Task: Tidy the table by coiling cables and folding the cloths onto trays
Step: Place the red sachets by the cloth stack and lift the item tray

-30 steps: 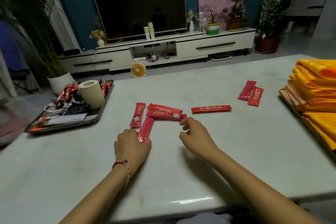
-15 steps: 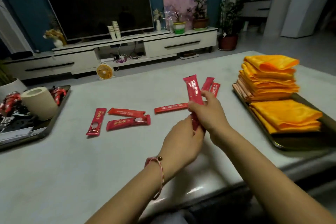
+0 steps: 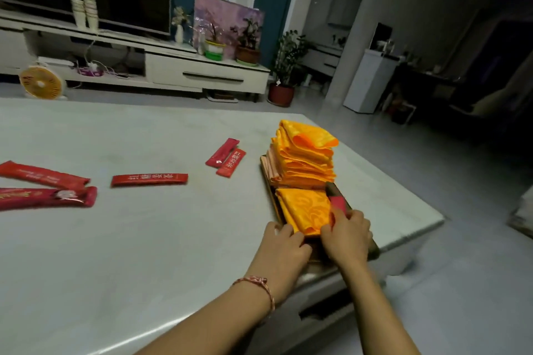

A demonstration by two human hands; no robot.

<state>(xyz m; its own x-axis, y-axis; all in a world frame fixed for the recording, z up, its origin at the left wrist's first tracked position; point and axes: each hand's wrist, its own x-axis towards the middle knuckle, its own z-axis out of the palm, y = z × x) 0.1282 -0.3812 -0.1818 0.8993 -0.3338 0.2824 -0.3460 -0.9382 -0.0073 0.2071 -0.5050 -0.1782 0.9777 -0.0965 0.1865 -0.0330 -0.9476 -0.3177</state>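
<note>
Right hand point(image 3: 346, 236) pinches a red sachet point(image 3: 338, 202) against the folded orange cloth point(image 3: 305, 207) on the tray point(image 3: 271, 193). Left hand point(image 3: 284, 248) touches that cloth's near corner, grip unclear; 1 taller cloth stack point(image 3: 302, 158) sits beyond both hands

Pale table point(image 3: 144, 253); five red sachets point(image 3: 150, 179) lying flat, scattered; dark tray point(image 3: 374, 249) at right corner.

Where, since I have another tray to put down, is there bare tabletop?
Widest bare patch: the pale stone table's near stretch, bordered by the front edge, the flat red foil sachets behind and the left hand. The far strip beyond the sachets is bare. Crowded: the dark tray, filled by folded orange cloths, with the right hand gripping a red sachet.
</note>
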